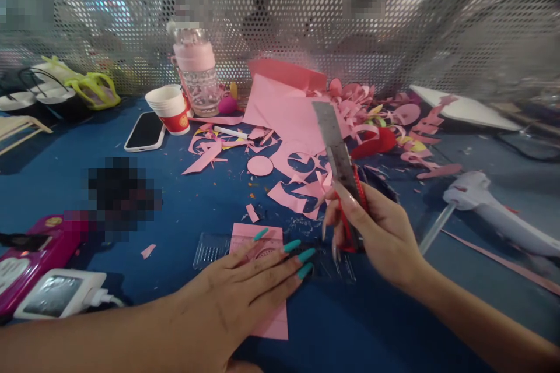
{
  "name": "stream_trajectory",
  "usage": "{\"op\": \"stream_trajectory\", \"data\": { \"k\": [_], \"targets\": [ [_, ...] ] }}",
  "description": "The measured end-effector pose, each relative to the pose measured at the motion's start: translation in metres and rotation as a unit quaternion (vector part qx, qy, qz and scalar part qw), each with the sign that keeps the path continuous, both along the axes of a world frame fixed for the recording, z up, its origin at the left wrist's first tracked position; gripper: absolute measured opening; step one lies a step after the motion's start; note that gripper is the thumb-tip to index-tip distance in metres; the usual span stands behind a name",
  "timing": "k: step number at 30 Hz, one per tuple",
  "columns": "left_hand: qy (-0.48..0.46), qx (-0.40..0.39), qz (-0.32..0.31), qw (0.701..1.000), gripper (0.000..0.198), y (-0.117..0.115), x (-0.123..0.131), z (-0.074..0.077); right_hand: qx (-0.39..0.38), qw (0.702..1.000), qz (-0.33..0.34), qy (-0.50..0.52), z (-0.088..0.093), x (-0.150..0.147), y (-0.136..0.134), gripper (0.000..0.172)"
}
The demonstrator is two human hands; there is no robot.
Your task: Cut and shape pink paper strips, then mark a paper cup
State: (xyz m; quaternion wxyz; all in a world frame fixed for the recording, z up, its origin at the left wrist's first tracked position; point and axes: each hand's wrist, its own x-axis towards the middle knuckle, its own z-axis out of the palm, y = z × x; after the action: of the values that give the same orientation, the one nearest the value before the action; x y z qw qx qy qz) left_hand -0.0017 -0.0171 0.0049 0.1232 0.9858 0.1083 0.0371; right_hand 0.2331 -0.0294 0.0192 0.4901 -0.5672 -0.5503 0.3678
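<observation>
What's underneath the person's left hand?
A clear stencil ruler, lying over a pink paper piece; parts of both show around the left hand. Whatever is on the portions covered by the hand can't be seen.

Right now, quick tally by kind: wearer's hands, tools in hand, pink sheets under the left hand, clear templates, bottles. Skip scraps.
Hands: 2 (left hand, right hand)
Held tools: 1 (red-handled bladed tool)
Sheets under left hand: 1 (pink sheet)
Templates: 1 (clear template)
Bottles: 1 (pink-topped bottle)
Total: 6
</observation>
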Motion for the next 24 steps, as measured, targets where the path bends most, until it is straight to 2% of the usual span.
{"op": "stream_trajectory", "data": {
  "k": [4,8,11,14,16,19,22,24],
  "targets": [
    [0.019,-0.011,0.017,1.000,0.062,0.000,0.001,0.003,-0.056,0.998,-0.004,-0.023,0.004,-0.001,0.001,0.029],
    [0.040,0.022,-0.009,0.999,0.070,0.004,0.002,0.009,-0.070,0.982,0.019,-0.176,0.003,-0.002,0.000,0.025],
    [0.051,0.080,-0.016,0.995,0.072,-0.001,0.000,0.006,-0.069,0.963,0.027,-0.260,-0.002,0.000,0.001,0.026],
    [0.003,0.193,0.100,0.976,0.063,-0.019,-0.004,-0.008,-0.085,0.956,0.027,-0.281,-0.005,0.002,0.002,0.032],
    [0.015,0.226,0.167,0.960,0.060,-0.031,-0.006,-0.019,-0.099,0.956,0.032,-0.275,-0.004,0.003,0.002,0.039],
    [0.035,0.228,0.191,0.954,0.063,-0.040,-0.009,-0.026,-0.128,0.955,0.053,-0.261,-0.001,0.004,0.002,0.049],
    [0.061,0.218,0.185,0.956,0.066,-0.038,-0.010,-0.025,-0.156,0.947,0.073,-0.272,0.000,0.004,0.001,0.056],
    [0.070,0.213,0.184,0.957,0.068,-0.035,-0.010,-0.022,-0.156,0.941,0.062,-0.294,-0.001,0.004,0.002,0.061]
  ]
}}
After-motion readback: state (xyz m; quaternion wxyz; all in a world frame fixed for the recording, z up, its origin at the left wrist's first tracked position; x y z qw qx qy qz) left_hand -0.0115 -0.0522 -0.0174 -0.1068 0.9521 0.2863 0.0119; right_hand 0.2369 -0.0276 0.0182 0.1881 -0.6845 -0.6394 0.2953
